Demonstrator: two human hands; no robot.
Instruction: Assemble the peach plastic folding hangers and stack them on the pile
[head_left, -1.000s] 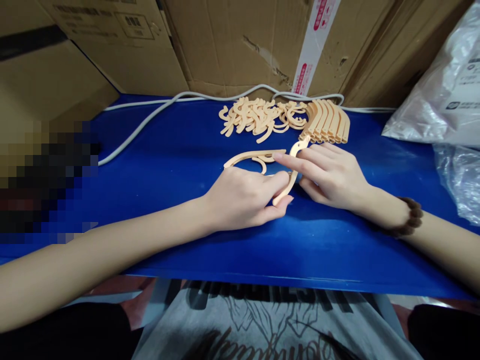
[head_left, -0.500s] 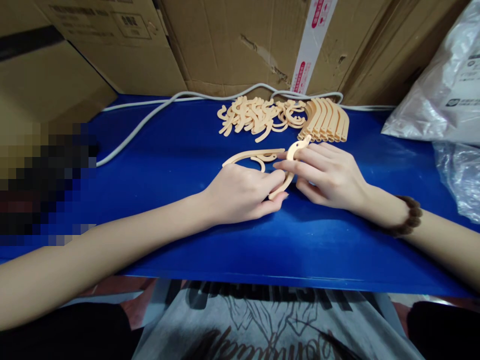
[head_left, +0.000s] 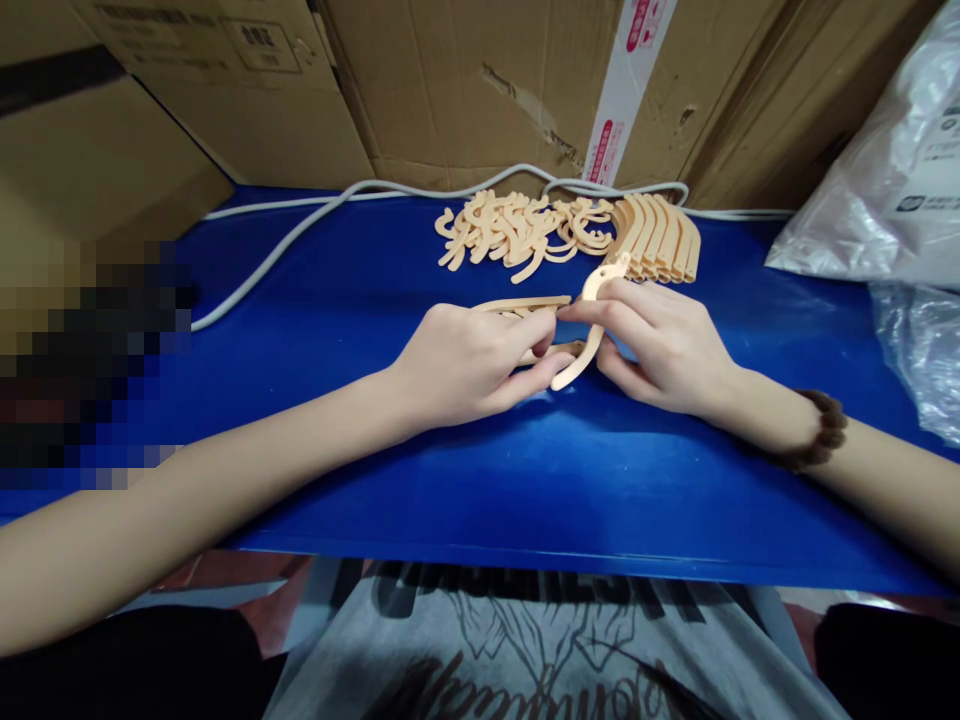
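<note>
My right hand [head_left: 664,345] is closed on a curved cream piece [head_left: 571,372] with a small hole near its upper end. The piece is tilted, its lower end pointing down toward my left hand [head_left: 480,365]. The left thumb and index finger are bent together around another slim cream piece [head_left: 576,348], most of it hidden by the fingers. Just behind the left hand lies a long cream arm piece [head_left: 517,303] on the blue table [head_left: 480,490], partly covered by that hand.
Behind the hands lie a loose heap of small cream hooks [head_left: 499,230] and a neat row of curved cream arms [head_left: 660,235]. A white cable [head_left: 277,258] runs along the cardboard boxes [head_left: 465,90]. A plastic bag [head_left: 862,215] sits at the right.
The left hand has let go of the curved piece's lower end and shifted slightly left and up, onto another cream piece. The right hand keeps the curved piece, raised slightly.
</note>
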